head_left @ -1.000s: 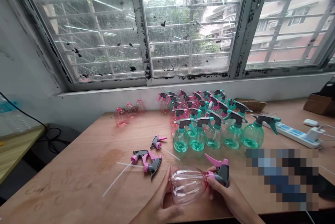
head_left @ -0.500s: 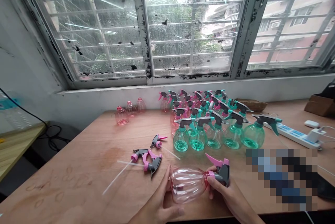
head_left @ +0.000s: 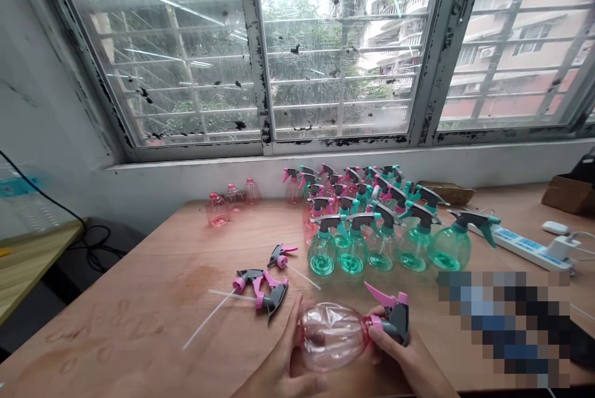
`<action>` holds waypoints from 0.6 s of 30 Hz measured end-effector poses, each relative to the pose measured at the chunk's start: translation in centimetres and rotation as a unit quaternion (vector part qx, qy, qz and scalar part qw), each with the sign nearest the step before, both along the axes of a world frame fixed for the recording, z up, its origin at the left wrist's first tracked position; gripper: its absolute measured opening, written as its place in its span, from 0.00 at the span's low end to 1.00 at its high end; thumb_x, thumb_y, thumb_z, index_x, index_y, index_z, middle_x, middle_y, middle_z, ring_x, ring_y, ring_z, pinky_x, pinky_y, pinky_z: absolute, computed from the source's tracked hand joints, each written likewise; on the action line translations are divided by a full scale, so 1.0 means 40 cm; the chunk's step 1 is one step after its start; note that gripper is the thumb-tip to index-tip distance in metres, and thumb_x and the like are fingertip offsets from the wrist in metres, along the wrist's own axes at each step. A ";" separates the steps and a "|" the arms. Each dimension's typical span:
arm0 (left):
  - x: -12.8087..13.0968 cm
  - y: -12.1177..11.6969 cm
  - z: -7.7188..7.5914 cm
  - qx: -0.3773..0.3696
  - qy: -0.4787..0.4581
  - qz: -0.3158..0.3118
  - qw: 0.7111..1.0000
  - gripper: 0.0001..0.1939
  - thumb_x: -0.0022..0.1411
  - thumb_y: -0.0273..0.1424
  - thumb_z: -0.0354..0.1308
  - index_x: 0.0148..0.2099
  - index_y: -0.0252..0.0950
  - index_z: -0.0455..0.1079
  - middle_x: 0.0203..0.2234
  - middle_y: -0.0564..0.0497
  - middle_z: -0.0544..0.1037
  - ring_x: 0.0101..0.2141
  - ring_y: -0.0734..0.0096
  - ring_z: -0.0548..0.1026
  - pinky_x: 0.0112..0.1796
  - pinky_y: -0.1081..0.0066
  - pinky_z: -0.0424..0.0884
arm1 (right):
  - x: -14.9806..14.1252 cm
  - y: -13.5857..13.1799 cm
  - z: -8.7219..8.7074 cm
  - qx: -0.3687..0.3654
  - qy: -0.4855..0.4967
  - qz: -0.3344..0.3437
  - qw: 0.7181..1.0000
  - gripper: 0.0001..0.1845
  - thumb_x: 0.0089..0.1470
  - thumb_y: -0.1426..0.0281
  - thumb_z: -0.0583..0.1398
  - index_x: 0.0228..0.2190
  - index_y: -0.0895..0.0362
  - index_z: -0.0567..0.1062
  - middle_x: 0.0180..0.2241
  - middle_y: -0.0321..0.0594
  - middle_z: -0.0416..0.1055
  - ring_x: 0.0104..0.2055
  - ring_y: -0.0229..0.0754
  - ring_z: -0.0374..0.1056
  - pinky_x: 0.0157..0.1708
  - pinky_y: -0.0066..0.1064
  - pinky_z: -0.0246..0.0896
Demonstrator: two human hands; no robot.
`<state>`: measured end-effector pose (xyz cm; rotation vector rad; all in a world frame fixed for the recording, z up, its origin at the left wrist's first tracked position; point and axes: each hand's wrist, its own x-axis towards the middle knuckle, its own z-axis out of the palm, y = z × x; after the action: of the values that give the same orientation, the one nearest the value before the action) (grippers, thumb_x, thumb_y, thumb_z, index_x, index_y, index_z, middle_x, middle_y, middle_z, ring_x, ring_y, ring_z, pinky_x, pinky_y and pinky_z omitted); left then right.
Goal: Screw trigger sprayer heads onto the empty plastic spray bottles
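Observation:
A clear pink spray bottle [head_left: 332,336] lies on its side between my hands, its neck to the right. My left hand [head_left: 283,354] cups the base end, thumb below and fingers along the far side. At the neck, my right hand [head_left: 395,348] has its thumb and fingers closed round the pink collar of the grey-and-pink trigger sprayer [head_left: 397,317], which sits on the bottle's mouth. Left of the bottle, three loose trigger sprayers [head_left: 272,296] with white dip tubes rest on the table.
Rows of green spray bottles [head_left: 352,255] and pink ones stand at the back centre. Three pink bottles without sprayers [head_left: 217,211] are at the back left. A white power strip [head_left: 525,246], a cardboard box [head_left: 569,193] and a pixelated patch lie to the right.
The pink bottle has turned a little about its long axis between my hands, both of which keep their hold. The whole view has shifted slightly.

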<state>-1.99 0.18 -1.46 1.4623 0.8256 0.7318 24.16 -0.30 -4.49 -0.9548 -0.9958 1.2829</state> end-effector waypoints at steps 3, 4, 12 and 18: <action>-0.001 0.001 -0.004 -0.032 -0.024 -0.009 0.999 0.65 0.54 0.47 0.72 0.75 0.43 0.26 0.75 0.44 0.41 0.72 0.46 0.45 0.69 0.57 0.47 | -0.011 -0.006 -0.013 -0.003 0.014 -0.007 1.000 0.24 0.51 0.49 0.70 0.36 0.54 0.74 0.19 0.35 0.76 0.22 0.41 0.68 0.27 0.34 0.63; 0.001 0.001 -0.003 -0.029 -0.023 -0.011 0.999 0.65 0.54 0.47 0.72 0.75 0.43 0.25 0.75 0.44 0.40 0.72 0.47 0.45 0.69 0.58 0.47 | -0.014 -0.007 -0.016 -0.006 0.016 -0.011 1.000 0.24 0.51 0.49 0.70 0.36 0.54 0.74 0.20 0.34 0.76 0.22 0.41 0.68 0.27 0.34 0.63; 0.006 0.001 0.009 0.020 0.029 -0.008 0.999 0.63 0.56 0.46 0.71 0.75 0.50 0.26 0.74 0.45 0.44 0.67 0.47 0.59 0.67 0.57 0.52 | 0.002 0.006 -0.026 0.002 0.038 0.010 0.999 0.21 0.51 0.54 0.71 0.38 0.55 0.74 0.21 0.33 0.74 0.21 0.40 0.66 0.24 0.32 0.62; -0.003 0.003 0.011 0.015 0.040 -0.021 0.999 0.64 0.55 0.50 0.69 0.75 0.46 0.26 0.75 0.44 0.44 0.72 0.48 0.45 0.69 0.56 0.44 | 0.022 0.007 -0.032 -0.009 0.051 0.032 0.998 0.22 0.50 0.53 0.71 0.38 0.55 0.75 0.23 0.34 0.74 0.22 0.40 0.65 0.26 0.33 0.61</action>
<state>-2.12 0.31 -1.04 1.5381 0.8459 0.6608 25.05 -0.02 -5.77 -0.8686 -0.9430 1.3833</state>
